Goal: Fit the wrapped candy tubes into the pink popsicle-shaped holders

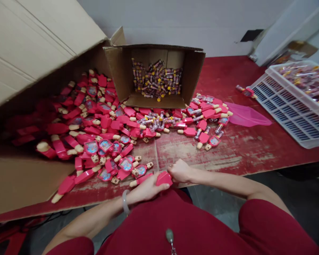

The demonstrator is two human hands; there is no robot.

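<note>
At the table's front edge, my left hand [147,188] is wrapped round a red plastic piece [164,179], its thumb along the near side. My right hand [180,171] is closed in a fist against the right end of that piece; what its fingers pinch is hidden. Left of and beyond my hands lies a heap of red pieces [105,122] with cream ends, some showing blue picture faces. Small clear tubes [155,122] with purple and yellow parts rest on the heap's middle and right side.
Behind the heap, an open cardboard box [153,102] on its side holds more small tubes. A large cardboard box [18,184] spills red pieces at left. At right, a white slatted basket [289,109] of tubes stands beside a pink translucent sheet [248,115] on the red table [228,81].
</note>
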